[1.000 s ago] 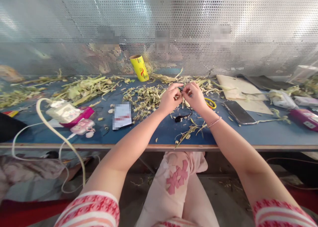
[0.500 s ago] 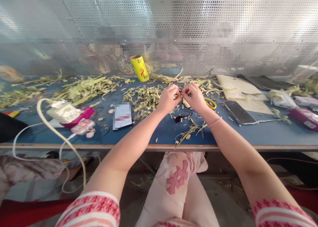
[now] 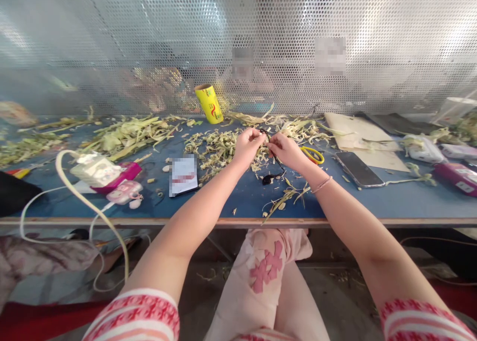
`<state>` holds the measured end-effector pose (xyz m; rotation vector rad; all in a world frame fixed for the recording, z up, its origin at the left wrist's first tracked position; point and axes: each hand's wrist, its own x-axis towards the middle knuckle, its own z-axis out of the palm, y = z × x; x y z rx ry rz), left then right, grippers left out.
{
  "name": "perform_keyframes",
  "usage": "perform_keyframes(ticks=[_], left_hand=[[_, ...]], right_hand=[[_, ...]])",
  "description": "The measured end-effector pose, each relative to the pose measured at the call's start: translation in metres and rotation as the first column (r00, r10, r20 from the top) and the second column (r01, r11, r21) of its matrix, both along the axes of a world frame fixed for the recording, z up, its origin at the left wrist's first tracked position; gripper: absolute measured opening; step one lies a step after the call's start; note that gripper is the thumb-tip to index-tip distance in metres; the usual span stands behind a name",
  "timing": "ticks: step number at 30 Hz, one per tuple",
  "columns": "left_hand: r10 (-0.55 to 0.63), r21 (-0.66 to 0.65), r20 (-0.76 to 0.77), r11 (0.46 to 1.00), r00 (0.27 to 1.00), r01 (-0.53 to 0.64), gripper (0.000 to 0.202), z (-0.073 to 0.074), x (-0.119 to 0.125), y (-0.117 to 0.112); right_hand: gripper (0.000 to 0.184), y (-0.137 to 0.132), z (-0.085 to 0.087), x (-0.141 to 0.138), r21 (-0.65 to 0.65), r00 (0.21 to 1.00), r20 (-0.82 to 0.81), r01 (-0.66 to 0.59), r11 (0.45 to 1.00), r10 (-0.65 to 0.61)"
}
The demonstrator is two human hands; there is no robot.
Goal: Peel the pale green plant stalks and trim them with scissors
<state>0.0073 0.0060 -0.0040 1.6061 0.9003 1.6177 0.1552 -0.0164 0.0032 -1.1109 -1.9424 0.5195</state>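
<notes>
My left hand point(image 3: 249, 144) and my right hand point(image 3: 286, 149) meet over the middle of the blue worktable point(image 3: 231, 202), fingers pinched together on a thin black cord point(image 3: 275, 166). The cord hangs down from the fingers to a small black end piece point(image 3: 266, 179) lying on the table. A pile of pale green plant strips point(image 3: 219, 149) lies just under and left of my hands. Yellow-handled scissors point(image 3: 313, 154) rest right behind my right hand.
A yellow roll point(image 3: 209, 103) leans at the back by the perforated metal screen point(image 3: 238, 42). A phone point(image 3: 359, 169) lies right, a card point(image 3: 183, 174) left of centre, a white charger with cables point(image 3: 95, 168) and pink items far left. More plant strips point(image 3: 126, 132) spread left.
Both hands shifted slightly left and lower toward the table, still pinched together on the cord; my right hand's fingers have flattened out a little.
</notes>
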Motion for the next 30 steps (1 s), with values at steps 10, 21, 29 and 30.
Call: perform_keyframes(ticks=[10,21,29,30], left_hand=[[-0.149,-0.264,0.303,0.936,0.941,0.234,0.024,0.005,-0.001,0.0],[-0.116,-0.378,0.435,0.876,0.893,0.298,0.013,0.01,-0.005,0.005],[-0.133,-0.343,0.372,0.9,0.919,0.269,0.024,0.008,-0.001,0.002],[-0.149,-0.331,0.35,0.904,0.925,0.271,0.025,0.008,0.0,0.001]], right_hand=[[0.014,0.004,0.006,0.007,0.06,0.995,-0.06,0.08,0.995,-0.077],[0.015,-0.005,0.009,0.011,0.1,0.997,0.04,-0.068,0.993,0.064],[0.018,-0.013,0.019,0.02,-0.053,0.915,0.147,-0.372,0.927,0.376],[0.019,-0.014,0.021,0.021,-0.083,0.897,0.16,-0.405,0.911,0.413]])
